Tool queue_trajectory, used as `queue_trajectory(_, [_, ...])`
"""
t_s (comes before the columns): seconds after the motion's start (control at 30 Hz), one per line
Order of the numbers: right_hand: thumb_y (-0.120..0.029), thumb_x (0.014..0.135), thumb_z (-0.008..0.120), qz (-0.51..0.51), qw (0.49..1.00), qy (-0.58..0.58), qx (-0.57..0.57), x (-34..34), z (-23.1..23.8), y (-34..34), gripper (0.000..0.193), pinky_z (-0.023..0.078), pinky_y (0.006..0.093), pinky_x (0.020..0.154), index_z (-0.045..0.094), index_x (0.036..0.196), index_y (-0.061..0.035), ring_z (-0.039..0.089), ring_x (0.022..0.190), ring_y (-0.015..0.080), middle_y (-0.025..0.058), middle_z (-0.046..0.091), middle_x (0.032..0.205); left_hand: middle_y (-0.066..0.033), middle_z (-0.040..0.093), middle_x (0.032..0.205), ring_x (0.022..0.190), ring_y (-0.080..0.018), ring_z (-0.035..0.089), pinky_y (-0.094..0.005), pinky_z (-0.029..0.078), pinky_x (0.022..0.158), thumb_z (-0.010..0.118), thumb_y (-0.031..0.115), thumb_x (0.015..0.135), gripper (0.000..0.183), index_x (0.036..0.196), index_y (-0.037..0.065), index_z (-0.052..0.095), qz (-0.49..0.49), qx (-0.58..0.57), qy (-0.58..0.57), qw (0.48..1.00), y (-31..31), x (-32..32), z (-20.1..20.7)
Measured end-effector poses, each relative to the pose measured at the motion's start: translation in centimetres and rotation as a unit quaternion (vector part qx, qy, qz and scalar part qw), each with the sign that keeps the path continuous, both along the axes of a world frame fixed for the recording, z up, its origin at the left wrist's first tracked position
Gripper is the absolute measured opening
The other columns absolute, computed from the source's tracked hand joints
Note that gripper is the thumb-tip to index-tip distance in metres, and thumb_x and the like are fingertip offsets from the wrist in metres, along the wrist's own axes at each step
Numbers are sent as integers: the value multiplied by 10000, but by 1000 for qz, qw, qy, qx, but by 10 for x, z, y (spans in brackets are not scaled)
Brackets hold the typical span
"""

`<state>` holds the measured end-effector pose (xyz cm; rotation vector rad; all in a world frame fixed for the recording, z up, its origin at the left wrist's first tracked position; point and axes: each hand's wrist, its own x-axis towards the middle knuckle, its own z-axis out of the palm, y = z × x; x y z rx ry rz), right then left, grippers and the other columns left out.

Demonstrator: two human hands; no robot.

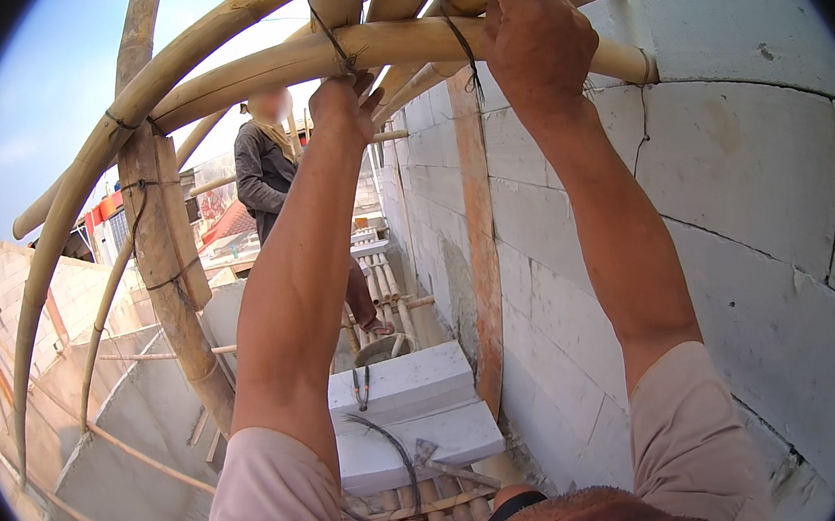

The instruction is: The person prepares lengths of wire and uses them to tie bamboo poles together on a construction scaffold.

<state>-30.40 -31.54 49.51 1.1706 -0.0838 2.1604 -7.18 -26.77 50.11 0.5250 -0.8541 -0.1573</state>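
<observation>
A pale block wall [759, 157] ran along the right side; white blocks [415, 442] lay below. Both arms were raised, reaching up from the lower edge, hands well apart. A horizontal bamboo pole [407, 42] crossed overhead. Left hand [344, 107]: just under the pole at a dark tie [348, 63], fingers curled; hold on the tie could not be determined. Right hand [542, 42]: higher, in front of the pole, right of a second tie [464, 45], fingers bent, tips upward; whether clamped on a strand, could not tell.
</observation>
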Motion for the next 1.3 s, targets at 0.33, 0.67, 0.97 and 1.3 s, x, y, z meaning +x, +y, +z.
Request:
queue_trajectory(0.33, [-143, 770, 714, 27, 999, -36, -27, -3, 15, 9, 217, 567, 389, 698, 755, 982, -139, 697, 803, 249, 37, 661, 813, -186, 707, 1002, 944, -348, 672, -436, 519, 968, 473, -34, 864, 290, 991, -15, 733, 704, -154, -279, 635, 82, -7, -21])
queue_trajectory(0.67, [-151, 848, 665, 15, 996, -73, -41, 2, 19, 5, 82, 554, 397, 673, 729, 898, -140, 691, 754, 239, 32, 652, 793, -173, 528, 1498, 1349, -348, 538, -429, 408, 1139, 321, 355, 1092, 522, 1521, 81, 432, 650, 280, -512, 487, 112, 26, 98])
queue_trajectory(0.97, [-167, 833, 663, 33, 995, -74, -50, 0, 22, 15, 70, 549, 396, 670, 714, 877, -147, 691, 747, 236, 27, 640, 773, -228, 735, 1125, 1083, -306, 715, -357, 566, 928, 539, 88, 1002, 313, 1272, 24, 685, 761, 342, -551, 3, 137, 19, 88])
queue_trajectory(1.3, [-152, 855, 645, 47, 995, -88, -27, 3, 21, 6, 102, 535, 395, 668, 730, 912, -149, 687, 750, 225, 21, 638, 773, -221, 715, 771, 679, -356, 713, -473, 541, 640, 577, 133, 968, 199, 875, 39, 725, 724, 22, -487, 488, 151, -82, 196])
